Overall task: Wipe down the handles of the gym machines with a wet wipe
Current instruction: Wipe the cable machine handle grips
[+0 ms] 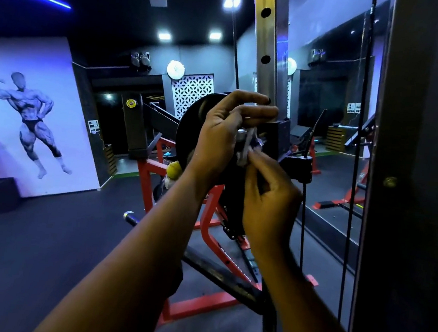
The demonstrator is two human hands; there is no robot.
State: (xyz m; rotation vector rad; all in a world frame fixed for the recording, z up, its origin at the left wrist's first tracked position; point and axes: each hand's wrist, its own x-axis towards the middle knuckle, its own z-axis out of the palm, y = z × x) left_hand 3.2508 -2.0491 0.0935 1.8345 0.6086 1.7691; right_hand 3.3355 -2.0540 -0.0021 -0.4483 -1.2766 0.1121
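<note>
Both forearms filled the bottom of the head view, reaching up and forward toward the machine, so I read the posture as working at roughly chest height on a small fitting rather than a long bar. My left hand [221,135] sat against the black round plate [186,134] on the machine, its upper fingers [258,110] stretched out loosely toward the perforated steel upright [268,47] while the lower ones curled around a small metal knob [241,133]; I judged that hand was steadying the part so it would not turn under the rubbing. My right hand [267,191] was pinched shut on the wet wipe [247,150], a crumpled pale wad held between thumb and fingertips and pressed against the fitting just beside the knob. Bunching it that way probably gave a firm pad for getting around a short, awkward handle. How much of the metal the wipe actually covered I could not tell, since both hands hid it.

Beyond them the red machine frame [214,220] ran down to the dark floor, a black cable [304,217] hung just right of my right wrist, and a mirror [329,110] on the right reflected more equipment. A yellow ball [174,168] hung below the plate. This handle seemed mid-wipe; the other machines looked untouched from here, so I judged most of the job remained
</note>
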